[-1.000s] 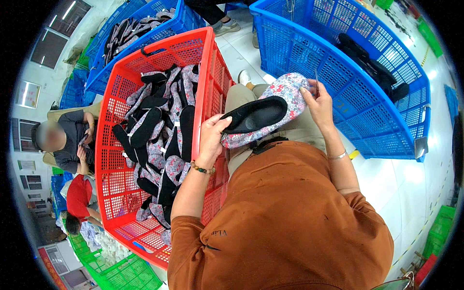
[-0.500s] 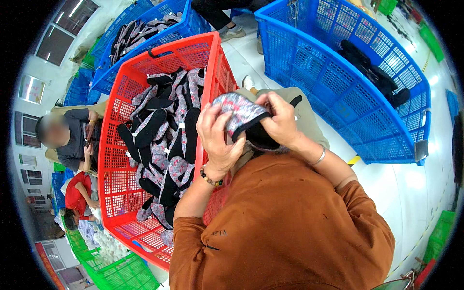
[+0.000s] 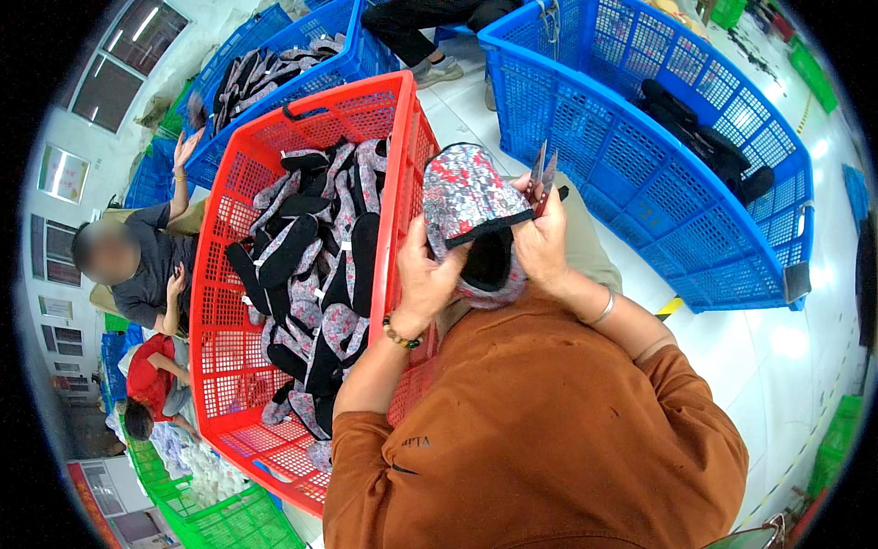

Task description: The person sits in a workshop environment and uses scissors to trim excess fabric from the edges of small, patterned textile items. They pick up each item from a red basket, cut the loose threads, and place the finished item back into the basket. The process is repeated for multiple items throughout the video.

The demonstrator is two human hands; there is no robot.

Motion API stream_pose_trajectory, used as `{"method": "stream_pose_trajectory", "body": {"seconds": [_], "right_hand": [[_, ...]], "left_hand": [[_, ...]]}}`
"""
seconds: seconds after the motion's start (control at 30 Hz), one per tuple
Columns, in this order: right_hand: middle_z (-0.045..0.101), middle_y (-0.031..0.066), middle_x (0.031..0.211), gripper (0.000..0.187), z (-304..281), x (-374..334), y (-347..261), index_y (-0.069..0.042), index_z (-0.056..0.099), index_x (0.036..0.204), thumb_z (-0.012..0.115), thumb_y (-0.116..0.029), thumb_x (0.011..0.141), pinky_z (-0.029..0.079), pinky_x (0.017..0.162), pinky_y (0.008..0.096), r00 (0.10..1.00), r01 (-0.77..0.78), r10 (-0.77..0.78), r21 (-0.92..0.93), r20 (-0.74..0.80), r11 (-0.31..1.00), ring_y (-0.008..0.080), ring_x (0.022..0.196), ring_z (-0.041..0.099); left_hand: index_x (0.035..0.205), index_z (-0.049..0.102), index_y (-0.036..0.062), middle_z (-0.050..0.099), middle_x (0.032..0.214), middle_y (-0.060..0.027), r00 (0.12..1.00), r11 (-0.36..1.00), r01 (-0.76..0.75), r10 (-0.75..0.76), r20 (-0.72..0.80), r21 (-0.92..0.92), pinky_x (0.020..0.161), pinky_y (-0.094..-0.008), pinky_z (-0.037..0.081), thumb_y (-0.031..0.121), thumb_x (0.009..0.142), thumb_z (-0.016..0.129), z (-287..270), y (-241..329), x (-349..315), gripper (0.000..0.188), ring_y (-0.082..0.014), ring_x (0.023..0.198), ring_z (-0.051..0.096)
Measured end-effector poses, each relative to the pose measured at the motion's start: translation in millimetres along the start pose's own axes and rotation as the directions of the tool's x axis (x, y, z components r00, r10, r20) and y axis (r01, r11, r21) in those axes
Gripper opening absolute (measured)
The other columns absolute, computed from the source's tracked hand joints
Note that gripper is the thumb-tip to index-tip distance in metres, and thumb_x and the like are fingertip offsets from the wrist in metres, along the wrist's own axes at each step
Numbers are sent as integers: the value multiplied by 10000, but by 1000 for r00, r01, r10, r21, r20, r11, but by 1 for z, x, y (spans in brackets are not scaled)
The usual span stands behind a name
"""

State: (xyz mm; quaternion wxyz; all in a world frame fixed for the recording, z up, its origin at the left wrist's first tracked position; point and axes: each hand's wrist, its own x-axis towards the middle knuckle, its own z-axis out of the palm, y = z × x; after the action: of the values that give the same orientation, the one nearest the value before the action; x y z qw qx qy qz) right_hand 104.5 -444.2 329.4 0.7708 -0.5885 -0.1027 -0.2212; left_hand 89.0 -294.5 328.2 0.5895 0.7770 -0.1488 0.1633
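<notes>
A slipper [image 3: 471, 194] with a grey and red floral upper and black edging is held up in front of my chest, its dark opening facing me. My left hand [image 3: 428, 279] grips it along the left side, thumb near the opening. At the right side of the slipper, my right hand [image 3: 546, 240] pinches the black edging. Between the fingers of that hand stands a pair of small snips [image 3: 543, 174], blades pointing up. Just left of my left hand, a red basket [image 3: 399, 156] holds many loose slippers [image 3: 322, 265] in the same floral and black.
Ahead on the right is a large blue basket [image 3: 594, 137] with black items [image 3: 704, 137] inside. Another blue basket [image 3: 343, 59] of slippers stands beyond the red one. Two people [image 3: 151, 261] [image 3: 160, 380] sit at the left by a green basket [image 3: 229, 517]. Someone's legs [image 3: 430, 32] show ahead.
The slipper has turned so its floral upper faces up and its opening faces me. Snips now show upright in my right hand. At the left, a person has raised an arm.
</notes>
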Motion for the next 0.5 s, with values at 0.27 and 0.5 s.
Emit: {"method": "stream_pose_trajectory", "body": {"seconds": [0.27, 0.5], "right_hand": [[461, 106, 1108, 560, -28, 8, -15, -74, 492, 1062, 701, -22, 545, 480, 556, 296, 798, 602, -413, -549, 439, 579, 193, 746, 593], [567, 80, 778, 203, -45, 14, 2, -50, 552, 809, 677, -104, 658, 449, 547, 353, 816, 482, -89, -587, 572, 650, 274, 652, 580]], "left_hand": [[1115, 500, -26, 580, 999, -199, 935, 874, -204, 40, 353, 441, 825, -336, 442, 7, 718, 581, -41, 18, 18, 406, -334, 947, 571], [1051, 501, -3, 583, 892, -212, 871, 918, 29, -217, 440, 395, 727, -402, 465, 89, 718, 605, -19, 23, 9, 361, -384, 815, 574]]}}
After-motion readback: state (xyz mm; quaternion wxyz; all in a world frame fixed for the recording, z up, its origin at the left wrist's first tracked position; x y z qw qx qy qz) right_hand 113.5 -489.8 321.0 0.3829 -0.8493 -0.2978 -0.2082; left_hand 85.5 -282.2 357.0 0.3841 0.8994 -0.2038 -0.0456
